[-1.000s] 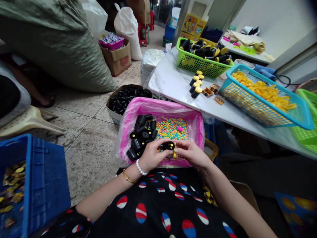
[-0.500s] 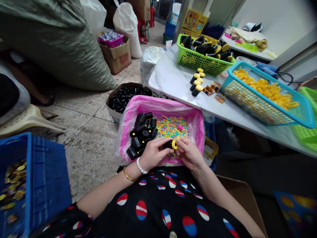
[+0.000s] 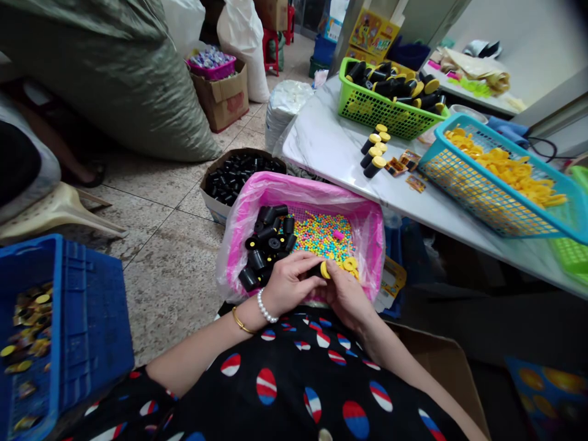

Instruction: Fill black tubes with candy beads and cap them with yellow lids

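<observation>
Your left hand [image 3: 289,283] is curling around a short black plastic tube [image 3: 315,270] with its fingers closed, and your right hand [image 3: 346,295] is pinching a ring-shaped yellow cap [image 3: 325,270] at the tube's end. Both hands are grasping, and the tube and cap are sitting between them, just above a pink-lined bin [image 3: 294,184] resting against your lap. You are wearing a pearl bracelet [image 3: 264,306] and a gold bangle [image 3: 241,321] on your left wrist.

Inside the bin, a heap of black tubes [image 3: 264,245] is lying beside a bed of multicoloured beads [image 3: 321,236], with a few loose yellow rings [image 3: 350,264] just past your right fingers [image 3: 342,285]. Beyond the bin, a cardboard box [image 3: 215,208] is holding more black tubes. On the marble-patterned table [image 3: 321,122], capped tubes [image 3: 374,156] are standing near small printed packets [image 3: 407,162], a green basket [image 3: 367,110] is holding capped tubes, and a turquoise basket [image 3: 478,190] is holding yellow rings. To your left, a blue crate [image 3: 87,312] is sitting on the floor, holding gold foil pieces [image 3: 27,331].
</observation>
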`<state>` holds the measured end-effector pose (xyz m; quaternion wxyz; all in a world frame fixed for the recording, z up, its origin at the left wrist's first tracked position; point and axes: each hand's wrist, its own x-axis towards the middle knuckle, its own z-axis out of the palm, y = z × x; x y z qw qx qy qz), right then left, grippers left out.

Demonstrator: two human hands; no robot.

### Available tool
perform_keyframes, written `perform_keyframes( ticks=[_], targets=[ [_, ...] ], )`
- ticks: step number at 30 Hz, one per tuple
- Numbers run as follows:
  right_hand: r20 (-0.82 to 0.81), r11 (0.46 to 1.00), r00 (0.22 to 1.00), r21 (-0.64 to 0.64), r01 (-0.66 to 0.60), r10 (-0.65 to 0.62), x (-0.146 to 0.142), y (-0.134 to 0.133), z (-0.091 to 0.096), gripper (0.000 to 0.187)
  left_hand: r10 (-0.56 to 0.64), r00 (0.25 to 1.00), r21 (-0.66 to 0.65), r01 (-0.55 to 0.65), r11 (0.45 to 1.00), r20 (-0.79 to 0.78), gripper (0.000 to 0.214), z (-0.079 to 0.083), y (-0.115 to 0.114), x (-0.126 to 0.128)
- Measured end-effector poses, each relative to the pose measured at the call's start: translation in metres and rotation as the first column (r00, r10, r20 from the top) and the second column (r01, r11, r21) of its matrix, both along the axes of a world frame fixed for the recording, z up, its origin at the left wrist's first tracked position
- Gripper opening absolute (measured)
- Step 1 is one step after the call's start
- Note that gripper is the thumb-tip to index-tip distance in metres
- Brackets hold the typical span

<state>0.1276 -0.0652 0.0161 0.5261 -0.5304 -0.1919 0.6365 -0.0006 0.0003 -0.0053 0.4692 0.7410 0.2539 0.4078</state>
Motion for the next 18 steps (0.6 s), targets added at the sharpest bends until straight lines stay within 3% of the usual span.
perform_keyframes(
  ticks=[6, 10, 13, 15, 18],
  targets=[
    [0.111, 1.0, 0.993, 0.004, -0.028, 0.028, -0.004, -0.004, -0.011, 0.038, -0.012, 0.999, 0.166, 0.02, 0.986, -0.052, 0.029, -0.003, -0.008, 0.0],
    [0.183, 0.989, 0.977, 0.12, 0.087, -0.108, -0.007, 0.0, -0.017, 0.034, -0.02, 1.0, 0.019, 0.02, 1.0, -0.014, 0.033, 0.0, -0.004, 0.002],
    [0.103, 0.97, 0.98, 0.192, 0.151, -0.173, -0.006, 0.002, -0.017, 0.031, -0.012, 1.0, -0.146, 0.012, 0.989, 0.007, 0.042, 0.003, 0.003, 0.002],
    [0.0, 0.971, 0.991, 0.2, 0.132, -0.135, -0.005, 0.001, -0.013, 0.031, 0.002, 1.0, -0.196, -0.001, 0.981, 0.007, 0.041, 0.005, 0.004, -0.001],
    [-0.108, 0.971, 0.992, 0.221, 0.092, -0.07, -0.001, -0.005, -0.006, 0.032, -0.019, 1.0, -0.082, 0.019, 0.996, 0.0, 0.038, 0.006, 0.0, -0.004]
  ],
)
